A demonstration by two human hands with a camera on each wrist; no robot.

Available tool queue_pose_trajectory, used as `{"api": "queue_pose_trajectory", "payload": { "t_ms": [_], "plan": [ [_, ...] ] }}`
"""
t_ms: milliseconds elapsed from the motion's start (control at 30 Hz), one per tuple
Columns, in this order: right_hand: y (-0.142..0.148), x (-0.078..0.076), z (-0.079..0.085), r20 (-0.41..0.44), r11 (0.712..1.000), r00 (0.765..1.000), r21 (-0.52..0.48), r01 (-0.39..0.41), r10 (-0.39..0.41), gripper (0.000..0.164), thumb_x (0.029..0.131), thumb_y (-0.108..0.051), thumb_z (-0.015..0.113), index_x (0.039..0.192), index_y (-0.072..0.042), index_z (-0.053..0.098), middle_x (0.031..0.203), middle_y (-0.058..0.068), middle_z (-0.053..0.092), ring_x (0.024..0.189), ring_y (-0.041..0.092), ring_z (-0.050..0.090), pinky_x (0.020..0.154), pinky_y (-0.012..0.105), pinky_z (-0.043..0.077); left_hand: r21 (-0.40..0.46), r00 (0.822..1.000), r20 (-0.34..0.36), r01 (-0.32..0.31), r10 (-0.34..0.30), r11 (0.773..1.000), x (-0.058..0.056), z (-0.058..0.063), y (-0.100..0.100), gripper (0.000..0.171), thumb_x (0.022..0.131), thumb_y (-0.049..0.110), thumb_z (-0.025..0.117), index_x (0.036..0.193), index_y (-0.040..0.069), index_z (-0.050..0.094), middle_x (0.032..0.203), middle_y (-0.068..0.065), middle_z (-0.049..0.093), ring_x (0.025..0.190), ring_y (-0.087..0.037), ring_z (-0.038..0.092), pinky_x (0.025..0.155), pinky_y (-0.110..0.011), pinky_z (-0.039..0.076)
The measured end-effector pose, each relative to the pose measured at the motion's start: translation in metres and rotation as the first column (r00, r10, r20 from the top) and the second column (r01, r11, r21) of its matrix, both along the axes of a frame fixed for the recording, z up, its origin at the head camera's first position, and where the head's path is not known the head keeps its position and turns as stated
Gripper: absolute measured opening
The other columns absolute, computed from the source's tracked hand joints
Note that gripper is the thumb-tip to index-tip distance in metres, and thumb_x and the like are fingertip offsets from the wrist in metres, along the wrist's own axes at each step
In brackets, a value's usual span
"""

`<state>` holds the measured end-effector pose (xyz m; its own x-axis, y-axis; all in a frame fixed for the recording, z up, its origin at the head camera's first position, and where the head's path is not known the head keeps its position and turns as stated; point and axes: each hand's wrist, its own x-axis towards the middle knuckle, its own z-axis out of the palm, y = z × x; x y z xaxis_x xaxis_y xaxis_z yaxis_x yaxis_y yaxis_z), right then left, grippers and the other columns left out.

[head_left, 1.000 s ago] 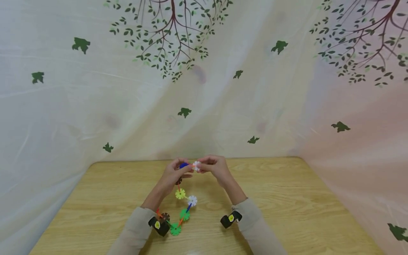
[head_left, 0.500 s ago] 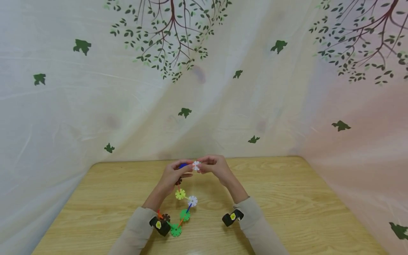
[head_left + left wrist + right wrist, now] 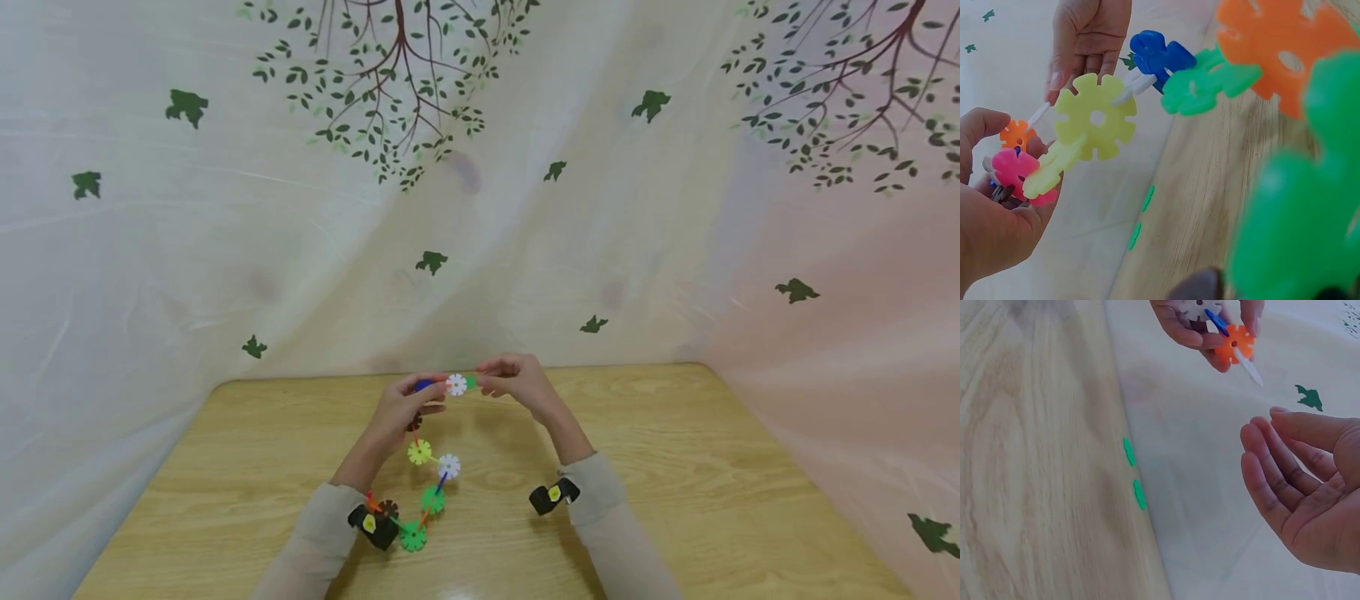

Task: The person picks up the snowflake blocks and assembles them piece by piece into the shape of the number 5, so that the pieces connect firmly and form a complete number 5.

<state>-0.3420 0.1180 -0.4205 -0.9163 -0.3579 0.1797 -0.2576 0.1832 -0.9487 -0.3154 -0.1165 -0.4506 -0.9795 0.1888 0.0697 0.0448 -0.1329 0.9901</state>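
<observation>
A chain of slotted plastic snowflake discs [image 3: 1096, 117] in many colours hangs from my left hand [image 3: 393, 414]. That hand's fingers and thumb hold it near its far end, around a pink disc [image 3: 1015, 167] and an orange disc [image 3: 1235, 344]. A white disc [image 3: 457, 384], slotted into the orange one, sticks out beyond the fingertips towards the right. My right hand [image 3: 1310, 487] is a short way off from it, fingers loosely bent, with nothing between them. Lower links, such as a yellow disc [image 3: 420, 452] and a green disc [image 3: 413, 536], hang down beside the left wrist.
Two green discs [image 3: 1139, 494] lie near the far edge of the wooden table [image 3: 637, 467]. Behind the table hangs a pale curtain [image 3: 510, 275] printed with trees and leaves. Each wrist carries a black camera [image 3: 553, 495].
My right hand has let go of the white disc and drawn back to the right. The left hand keeps its hold on the chain, with the white disc now showing fully.
</observation>
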Motion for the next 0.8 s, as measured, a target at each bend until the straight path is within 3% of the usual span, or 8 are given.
{"api": "queue_pose_trajectory", "payload": {
  "t_ms": [100, 233, 333, 467, 633, 800],
  "plan": [
    [0.003, -0.002, 0.003, -0.002, 0.999, 1.000, 0.046, 0.001, -0.001, 0.027, 0.096, -0.005, 0.069, 0.117, 0.011, 0.067, 0.106, 0.030, 0.072, 0.080, 0.015, 0.072, 0.081, 0.043, 0.062, -0.022, 1.000, 0.000, -0.011, 0.011, 1.000, 0.000, 0.000, -0.001, 0.034, 0.099, 0.017, 0.068, 0.126, -0.004, 0.065, 0.111, -0.003, 0.067, 0.097, -0.015, 0.068, 0.102, -0.054, 0.054],
    [0.006, -0.006, 0.000, 0.004, 0.987, 1.000, 0.160, -0.019, 0.019, 0.027, 0.095, -0.007, 0.069, 0.117, 0.010, 0.068, 0.102, 0.027, 0.073, 0.081, 0.018, 0.072, 0.082, 0.050, 0.060, -0.062, 1.000, -0.002, -0.023, 0.023, 0.998, 0.000, 0.001, -0.002, 0.033, 0.098, 0.019, 0.070, 0.124, -0.001, 0.067, 0.108, -0.001, 0.068, 0.093, -0.014, 0.068, 0.101, -0.053, 0.055],
    [0.008, -0.013, -0.011, 0.032, 0.963, 0.998, 0.259, -0.068, 0.061, 0.028, 0.094, -0.006, 0.070, 0.117, 0.010, 0.068, 0.099, 0.023, 0.074, 0.082, 0.024, 0.072, 0.080, 0.052, 0.060, -0.075, 1.000, 0.000, -0.026, 0.026, 0.997, 0.000, 0.001, -0.002, 0.032, 0.098, 0.019, 0.070, 0.123, 0.000, 0.068, 0.107, -0.001, 0.069, 0.091, -0.014, 0.068, 0.101, -0.054, 0.055],
    [0.008, -0.024, -0.029, 0.102, 0.932, 0.990, 0.341, -0.125, 0.096, 0.033, 0.091, -0.003, 0.072, 0.120, 0.011, 0.065, 0.103, 0.023, 0.073, 0.087, 0.025, 0.069, 0.076, 0.038, 0.060, -0.084, 1.000, 0.001, -0.026, 0.026, 0.996, 0.000, 0.000, -0.002, 0.031, 0.098, 0.019, 0.069, 0.123, 0.001, 0.068, 0.108, -0.002, 0.069, 0.091, -0.014, 0.067, 0.102, -0.055, 0.054],
    [0.003, -0.038, -0.043, 0.114, 0.929, 0.993, 0.363, -0.080, 0.040, 0.044, 0.085, 0.002, 0.077, 0.125, 0.012, 0.062, 0.105, 0.022, 0.067, 0.092, 0.017, 0.059, 0.074, 0.023, 0.050, -0.083, 1.000, 0.003, -0.021, 0.021, 0.996, -0.001, 0.000, -0.002, 0.032, 0.098, 0.020, 0.070, 0.123, 0.001, 0.068, 0.108, -0.002, 0.069, 0.093, -0.018, 0.068, 0.101, -0.054, 0.054],
    [-0.003, -0.052, -0.050, 0.074, 0.919, 0.997, 0.393, -0.029, 0.000, 0.049, 0.084, 0.001, 0.078, 0.129, 0.010, 0.062, 0.101, 0.018, 0.066, 0.088, 0.015, 0.057, 0.071, 0.019, 0.046, -0.086, 1.000, 0.006, -0.023, 0.023, 0.996, -0.002, 0.001, -0.005, 0.032, 0.098, 0.021, 0.070, 0.123, 0.001, 0.068, 0.106, -0.001, 0.068, 0.091, -0.016, 0.068, 0.100, -0.053, 0.055]
  ]
}}
